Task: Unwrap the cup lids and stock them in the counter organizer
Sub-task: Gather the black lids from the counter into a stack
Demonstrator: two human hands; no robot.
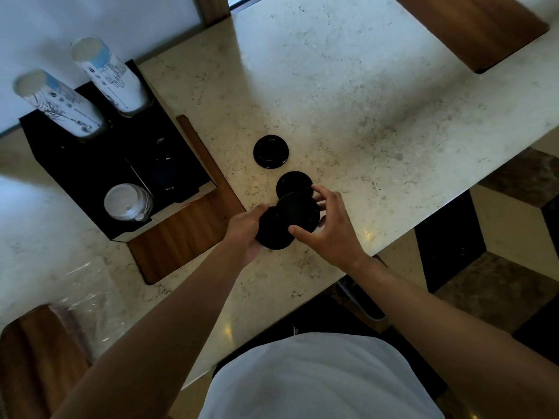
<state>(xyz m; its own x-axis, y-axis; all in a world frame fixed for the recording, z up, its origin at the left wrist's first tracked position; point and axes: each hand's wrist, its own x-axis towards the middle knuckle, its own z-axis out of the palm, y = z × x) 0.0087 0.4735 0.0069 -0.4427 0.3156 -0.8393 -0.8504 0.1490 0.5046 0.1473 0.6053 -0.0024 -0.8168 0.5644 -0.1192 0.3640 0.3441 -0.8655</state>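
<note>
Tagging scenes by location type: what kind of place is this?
Probably a self-serve drinks counter in a cafe, hotel or office pantry. A black organizer holds two stacks of paper cups and white lids on a marble counter, and both hands handle black lids.

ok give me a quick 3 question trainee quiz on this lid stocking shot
1. True or false: both hands, left and right, are on the black lids.
2. Which colour are the lids already in the organizer's near front slot? A white, B red, C green.
3. Fill in: a lone black lid lies on the ____ counter.

Key: 1 true; 2 A, the white lids; 3 marble.
</note>
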